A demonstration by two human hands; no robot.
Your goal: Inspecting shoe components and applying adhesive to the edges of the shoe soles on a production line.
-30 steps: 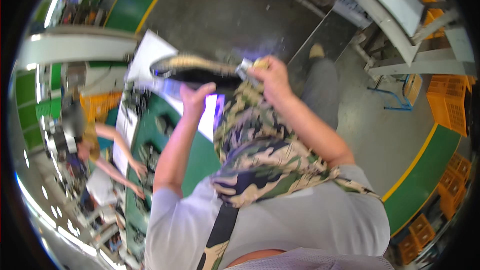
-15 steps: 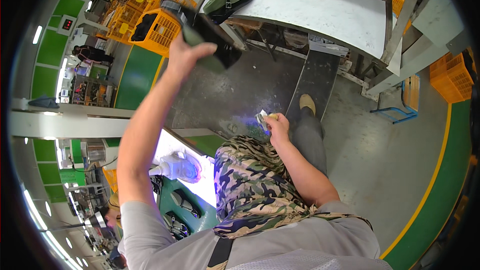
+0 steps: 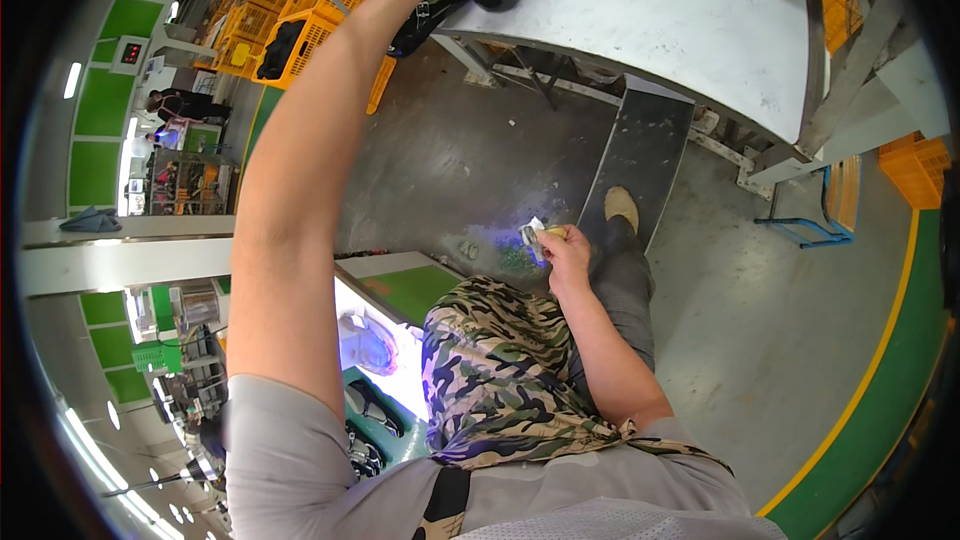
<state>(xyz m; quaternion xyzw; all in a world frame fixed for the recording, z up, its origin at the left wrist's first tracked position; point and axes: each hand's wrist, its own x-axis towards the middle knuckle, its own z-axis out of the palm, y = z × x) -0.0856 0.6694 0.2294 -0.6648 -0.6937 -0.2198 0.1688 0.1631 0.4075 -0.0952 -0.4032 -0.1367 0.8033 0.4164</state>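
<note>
A white bench stretches to the right of the raised left hand, its top scuffed and speckled. Orange crates are stacked just left of that hand, and another orange crate stands far right of the right hand. A dark sloping ramp lies just beyond the right hand on the grey concrete floor. A lit green work surface sits below and left of the right hand. A yellow floor line curves along the green strip at right.
</note>
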